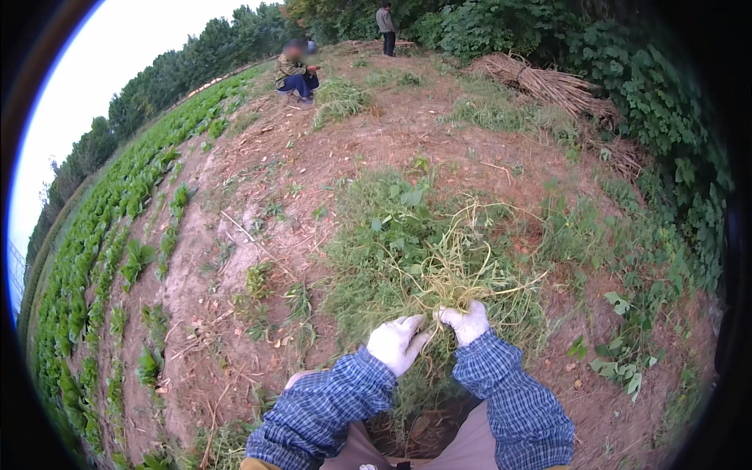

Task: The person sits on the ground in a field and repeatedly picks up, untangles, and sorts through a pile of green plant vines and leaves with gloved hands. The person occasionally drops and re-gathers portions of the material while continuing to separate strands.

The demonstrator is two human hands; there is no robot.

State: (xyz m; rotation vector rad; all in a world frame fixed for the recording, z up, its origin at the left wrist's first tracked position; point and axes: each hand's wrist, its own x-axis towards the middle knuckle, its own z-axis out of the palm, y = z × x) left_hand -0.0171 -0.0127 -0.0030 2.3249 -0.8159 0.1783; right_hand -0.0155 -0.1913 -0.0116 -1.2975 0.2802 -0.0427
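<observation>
A bunch of pale yellow-green plant stems [455, 273] fans out in front of me. My right hand [467, 323], in a white glove, grips the bunch near its lower end. Close beside it on the left is my left hand [396, 343], also gloved in white, with thumb and fingers apart. Its fingertips come near the stems, but contact is hard to make out. Beneath and beyond both hands spreads a heap of feathery green plants [364, 282], mixed with broader leaves [405, 194].
Rows of leafy green crops [117, 205] run along the left. A person [296, 73] sits low near a smaller plant pile [341, 100]; another person [386, 29] stands farther back. Bundled dry stalks [546, 85] lie by the bushes [658, 88] at right. A thin stick [247, 235] lies on bare soil.
</observation>
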